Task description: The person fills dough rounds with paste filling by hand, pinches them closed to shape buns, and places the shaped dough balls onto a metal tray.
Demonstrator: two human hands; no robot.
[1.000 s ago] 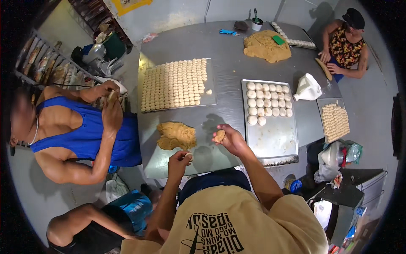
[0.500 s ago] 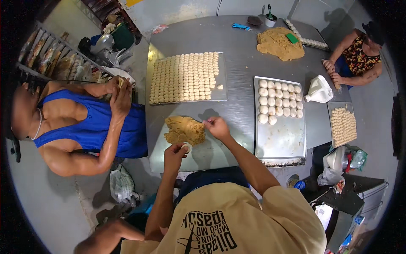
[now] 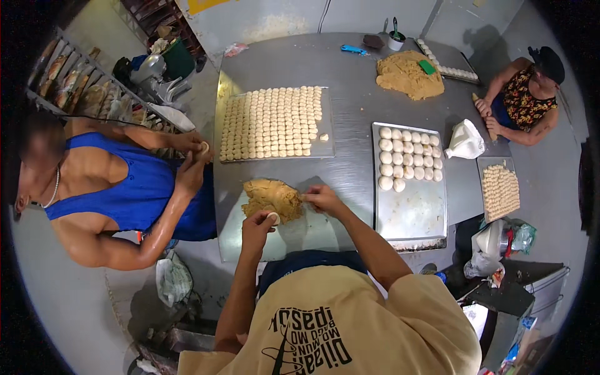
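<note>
My left hand is closed around a small round of white dough, held by thumb and fingers at the near edge of a brown, paste-like mass. The mass lies spread on the metal table close in front of me. At its right edge is my right hand, fingers pinched together. Something thin seems to be between those fingertips, touching the mass, but it is too small to make out.
Beyond the mass sits a tray of small dough pieces; to the right, a tray with larger white dough balls. A white cloth bag, another brown mass and a tray lie farther right. Co-workers stand left and far right.
My right hand has come slightly nearer, staying at the brown mass's right edge. My left hand still holds the dough round. The left co-worker's hands have lowered toward the table.
</note>
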